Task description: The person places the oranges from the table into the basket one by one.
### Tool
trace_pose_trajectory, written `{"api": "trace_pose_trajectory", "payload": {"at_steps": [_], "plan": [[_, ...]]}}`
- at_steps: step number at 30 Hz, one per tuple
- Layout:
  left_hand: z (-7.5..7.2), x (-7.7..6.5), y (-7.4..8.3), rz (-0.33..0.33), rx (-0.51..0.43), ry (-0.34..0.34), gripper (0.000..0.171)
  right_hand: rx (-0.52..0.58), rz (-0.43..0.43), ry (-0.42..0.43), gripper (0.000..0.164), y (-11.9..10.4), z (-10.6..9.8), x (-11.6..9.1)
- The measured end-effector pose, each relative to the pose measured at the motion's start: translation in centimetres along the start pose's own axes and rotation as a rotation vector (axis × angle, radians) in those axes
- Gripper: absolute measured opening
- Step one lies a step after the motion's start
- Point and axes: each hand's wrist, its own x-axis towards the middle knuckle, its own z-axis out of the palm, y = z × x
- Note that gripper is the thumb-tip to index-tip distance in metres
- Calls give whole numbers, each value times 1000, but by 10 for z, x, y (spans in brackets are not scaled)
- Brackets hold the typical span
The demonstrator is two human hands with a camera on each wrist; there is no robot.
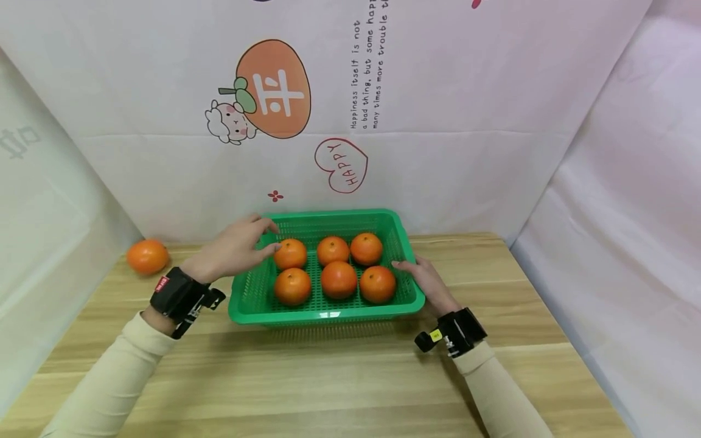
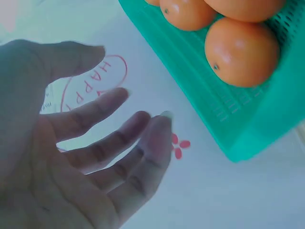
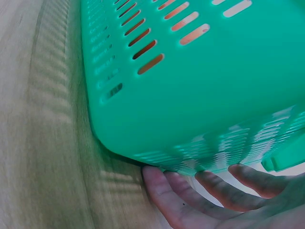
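Note:
A green plastic basket (image 1: 328, 315) with slotted walls stands on the table near the back, holding several oranges (image 1: 339, 280) in two rough rows. My left hand (image 1: 232, 246) hovers over the basket's left rim, fingers bent loosely and thumb apart, with nothing in its grasp. In the left wrist view the palm and spread fingers of that hand (image 2: 102, 143) are beside the basket's corner. At the opposite end, my right hand (image 1: 429, 283) grips the right wall, its thumb over the rim. Its fingers (image 3: 224, 191) press against the outside of the slotted wall in the right wrist view.
A single orange (image 1: 148, 257) sits on the wooden table (image 1: 328, 383) at the back left corner. Behind the basket rises a white printed cloth (image 1: 438, 91). White cloth also hangs along both sides.

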Motion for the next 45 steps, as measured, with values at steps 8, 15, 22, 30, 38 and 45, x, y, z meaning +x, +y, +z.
{"api": "trace_pose_trajectory", "payload": {"at_steps": [8, 15, 22, 30, 38, 45], "plan": [[-9, -6, -23, -50, -21, 73, 35, -7, -9, 12, 70, 1, -1, 1], [-13, -7, -50, -106, -7, 116, 38, -9, -1, 16, 70, 1, 1, 1], [-12, -6, -80, -147, 28, 134, 41, -13, -6, 10, 70, 3, 1, 1], [-13, -11, -108, -179, 49, 86, 44, -14, 6, 24, 70, 2, 2, 3], [-9, -27, -138, -199, 133, 39, 44, -32, -5, 12, 71, 2, 3, 3], [-4, -41, -178, -245, 122, 49, 47, -29, -13, 21, 70, 1, 1, 2]]}}
